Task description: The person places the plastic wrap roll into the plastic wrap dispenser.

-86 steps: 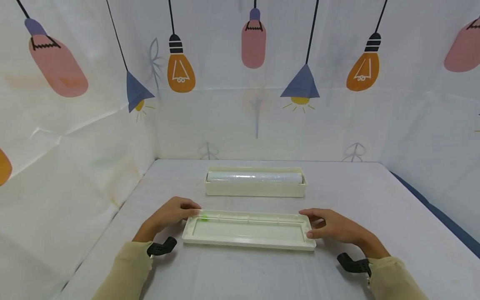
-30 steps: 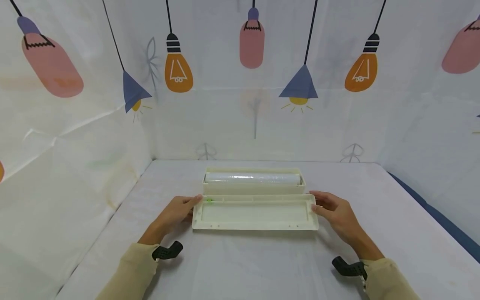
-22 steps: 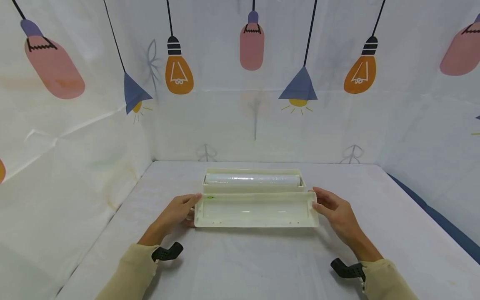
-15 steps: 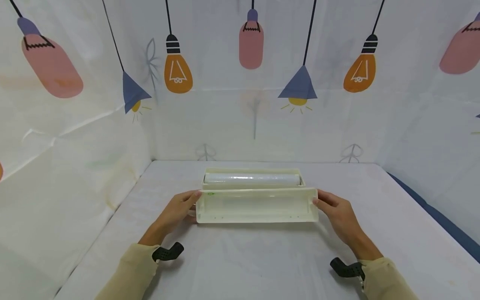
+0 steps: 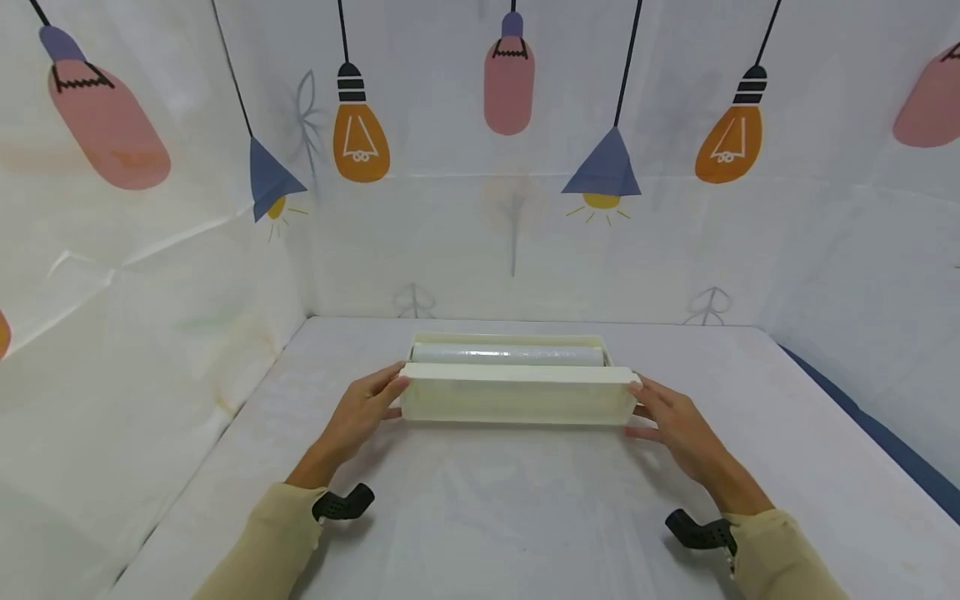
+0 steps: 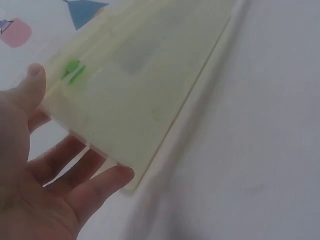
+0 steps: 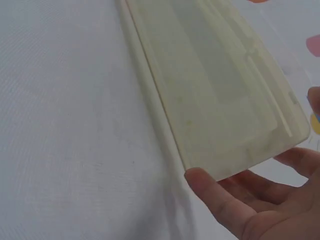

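Observation:
A long cream plastic lid point(image 5: 517, 402) spans the space between my hands, tipped up on edge above the table. My left hand point(image 5: 360, 417) grips its left end; in the left wrist view, the thumb is at one corner and the fingertips lie along the short edge, near a green mark point(image 6: 75, 71). The right end is held by my right hand point(image 5: 678, 425), with fingertips at the lid's short edge in the right wrist view. Right behind the lid stands a matching cream box point(image 5: 510, 338) holding a shiny roll of clear film point(image 5: 510, 355). The lid hides the box's front.
A white cloth covers the table point(image 5: 510, 517). Walls of white sheeting point(image 5: 450, 242) printed with lamps and bulbs enclose the back and sides. A black wrist camera point(image 5: 343, 502) sits at the left cuff and another black camera point(image 5: 699, 530) at the right.
Both hands have lifted the lid from lying nearly flat nearer the person, moved it away towards the box, and turned it up, so its recessed inside no longer faces the head view.

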Action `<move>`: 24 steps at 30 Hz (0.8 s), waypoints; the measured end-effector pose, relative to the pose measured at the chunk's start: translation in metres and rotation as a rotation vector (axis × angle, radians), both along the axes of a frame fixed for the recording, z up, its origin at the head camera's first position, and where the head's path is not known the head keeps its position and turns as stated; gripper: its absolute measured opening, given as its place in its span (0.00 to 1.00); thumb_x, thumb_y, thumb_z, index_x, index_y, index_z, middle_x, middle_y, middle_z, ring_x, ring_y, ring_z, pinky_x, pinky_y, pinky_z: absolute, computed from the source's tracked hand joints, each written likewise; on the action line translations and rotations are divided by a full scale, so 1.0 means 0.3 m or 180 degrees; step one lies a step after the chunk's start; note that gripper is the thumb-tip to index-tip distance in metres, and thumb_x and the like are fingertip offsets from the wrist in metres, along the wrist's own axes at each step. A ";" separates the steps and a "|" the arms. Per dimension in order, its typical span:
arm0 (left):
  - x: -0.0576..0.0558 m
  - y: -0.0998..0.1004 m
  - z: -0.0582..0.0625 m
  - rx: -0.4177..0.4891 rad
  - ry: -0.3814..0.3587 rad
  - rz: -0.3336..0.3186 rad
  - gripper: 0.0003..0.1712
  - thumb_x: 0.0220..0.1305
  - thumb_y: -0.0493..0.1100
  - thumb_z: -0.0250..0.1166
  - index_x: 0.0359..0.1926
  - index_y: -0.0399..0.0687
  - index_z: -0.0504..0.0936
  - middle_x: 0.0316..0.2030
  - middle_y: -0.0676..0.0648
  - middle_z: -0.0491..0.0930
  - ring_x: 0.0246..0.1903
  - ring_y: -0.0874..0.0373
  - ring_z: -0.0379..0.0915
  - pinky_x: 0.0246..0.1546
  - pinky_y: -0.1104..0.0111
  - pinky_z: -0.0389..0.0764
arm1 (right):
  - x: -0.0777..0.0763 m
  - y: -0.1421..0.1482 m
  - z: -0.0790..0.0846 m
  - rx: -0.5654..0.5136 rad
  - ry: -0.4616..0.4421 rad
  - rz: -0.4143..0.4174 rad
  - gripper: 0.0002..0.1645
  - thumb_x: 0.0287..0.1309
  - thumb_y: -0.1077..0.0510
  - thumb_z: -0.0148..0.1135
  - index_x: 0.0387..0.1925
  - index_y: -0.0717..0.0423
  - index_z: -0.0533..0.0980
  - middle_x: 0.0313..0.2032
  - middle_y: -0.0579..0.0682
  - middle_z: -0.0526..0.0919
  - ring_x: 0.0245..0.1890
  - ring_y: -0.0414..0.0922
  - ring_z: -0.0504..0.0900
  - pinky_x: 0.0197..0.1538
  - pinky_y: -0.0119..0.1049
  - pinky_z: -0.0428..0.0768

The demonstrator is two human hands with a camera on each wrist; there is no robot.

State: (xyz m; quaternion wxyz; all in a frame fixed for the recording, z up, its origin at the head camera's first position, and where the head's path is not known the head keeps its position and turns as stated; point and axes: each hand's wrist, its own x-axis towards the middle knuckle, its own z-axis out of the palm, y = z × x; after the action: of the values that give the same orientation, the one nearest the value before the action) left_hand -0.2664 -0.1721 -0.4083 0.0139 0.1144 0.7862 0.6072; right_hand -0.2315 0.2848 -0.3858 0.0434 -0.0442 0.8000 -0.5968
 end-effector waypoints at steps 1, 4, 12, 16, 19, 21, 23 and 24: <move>-0.001 -0.001 0.002 -0.0008 0.0020 -0.0032 0.39 0.71 0.60 0.60 0.75 0.47 0.65 0.72 0.45 0.64 0.66 0.44 0.67 0.53 0.54 0.81 | -0.002 -0.001 0.003 -0.0033 -0.0003 -0.0018 0.47 0.74 0.35 0.48 0.77 0.62 0.52 0.73 0.65 0.56 0.66 0.67 0.65 0.53 0.47 0.82; -0.002 -0.003 0.005 -0.0011 0.0051 -0.0127 0.38 0.72 0.58 0.59 0.76 0.48 0.63 0.73 0.46 0.62 0.67 0.44 0.65 0.56 0.54 0.79 | -0.008 -0.002 0.012 -0.0119 0.0062 -0.0093 0.47 0.73 0.35 0.47 0.76 0.64 0.55 0.71 0.65 0.59 0.65 0.66 0.67 0.54 0.46 0.82; 0.000 -0.003 0.035 -0.0163 0.0065 -0.0228 0.37 0.74 0.58 0.57 0.78 0.53 0.58 0.75 0.51 0.59 0.67 0.44 0.65 0.54 0.57 0.80 | -0.025 0.001 0.027 -0.0041 0.0486 -0.0263 0.41 0.75 0.40 0.50 0.73 0.66 0.60 0.67 0.65 0.66 0.60 0.62 0.74 0.52 0.42 0.82; -0.002 -0.002 0.053 -0.0431 0.0030 -0.0144 0.36 0.75 0.60 0.55 0.78 0.60 0.57 0.73 0.45 0.63 0.59 0.43 0.73 0.51 0.60 0.82 | -0.031 0.001 0.038 -0.0047 0.0669 -0.0264 0.41 0.74 0.41 0.52 0.72 0.67 0.61 0.67 0.65 0.67 0.59 0.59 0.76 0.51 0.40 0.83; -0.002 -0.002 0.060 -0.0495 0.0021 -0.0136 0.36 0.75 0.61 0.54 0.78 0.63 0.57 0.70 0.40 0.65 0.56 0.43 0.76 0.53 0.59 0.81 | -0.031 0.002 0.044 -0.0043 0.0714 -0.0284 0.41 0.74 0.42 0.53 0.72 0.68 0.61 0.66 0.66 0.68 0.57 0.55 0.78 0.50 0.38 0.83; -0.001 -0.001 0.061 -0.0470 0.0049 -0.0156 0.36 0.75 0.61 0.54 0.78 0.63 0.57 0.70 0.39 0.65 0.57 0.43 0.76 0.54 0.60 0.80 | -0.032 0.003 0.045 -0.0018 0.0735 -0.0307 0.40 0.74 0.42 0.53 0.72 0.68 0.61 0.66 0.66 0.68 0.57 0.54 0.79 0.50 0.38 0.83; -0.001 0.001 0.063 -0.0388 0.0082 -0.0179 0.37 0.74 0.61 0.55 0.78 0.62 0.57 0.71 0.40 0.64 0.59 0.42 0.75 0.56 0.60 0.79 | -0.034 0.003 0.048 0.0004 0.0750 -0.0325 0.40 0.74 0.43 0.52 0.73 0.68 0.61 0.66 0.66 0.68 0.56 0.52 0.79 0.50 0.38 0.83; -0.001 0.002 0.063 -0.0350 0.0105 -0.0185 0.37 0.74 0.60 0.56 0.78 0.61 0.58 0.71 0.40 0.63 0.59 0.42 0.75 0.56 0.61 0.79 | -0.035 0.003 0.051 0.0006 0.0751 -0.0332 0.40 0.74 0.42 0.52 0.73 0.67 0.60 0.66 0.66 0.68 0.56 0.51 0.79 0.50 0.38 0.83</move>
State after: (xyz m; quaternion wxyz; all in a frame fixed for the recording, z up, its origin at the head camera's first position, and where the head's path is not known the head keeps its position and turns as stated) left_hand -0.2666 -0.1716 -0.3894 0.0248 0.1462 0.8148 0.5604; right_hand -0.2422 0.2858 -0.3705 -0.0821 -0.0725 0.8013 -0.5881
